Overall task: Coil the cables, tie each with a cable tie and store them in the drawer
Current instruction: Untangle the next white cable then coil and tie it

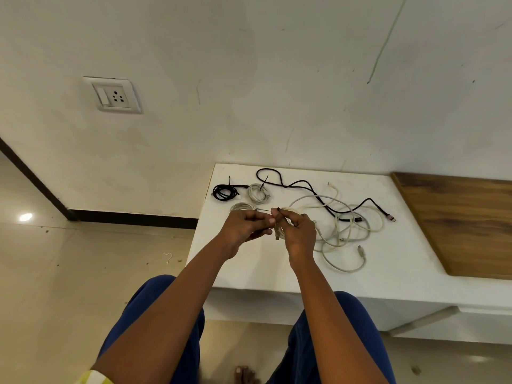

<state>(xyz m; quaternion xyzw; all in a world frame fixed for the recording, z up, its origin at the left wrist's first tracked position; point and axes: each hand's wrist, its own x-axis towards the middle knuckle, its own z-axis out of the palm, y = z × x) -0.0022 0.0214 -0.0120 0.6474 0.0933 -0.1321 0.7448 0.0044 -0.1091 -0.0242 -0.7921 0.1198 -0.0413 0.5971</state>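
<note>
Head view, looking down. A pale wall fills the upper field and carries a switch-and-socket plate. Below it, a white counter adjoins a wooden panel on its right. Spread over the counter's right half lies a loose tangle of white cables, crossed by an uncoiled black cable. Near the counter's back left corner rest a tied black coil and, just beside it, a tied white coil; a third pale coil lies in front of them. Above the counter, the right hand grips a small white coil with curled fingers. The left hand, close beside it, pinches the thin dark cable tie that runs across to that coil.
</note>
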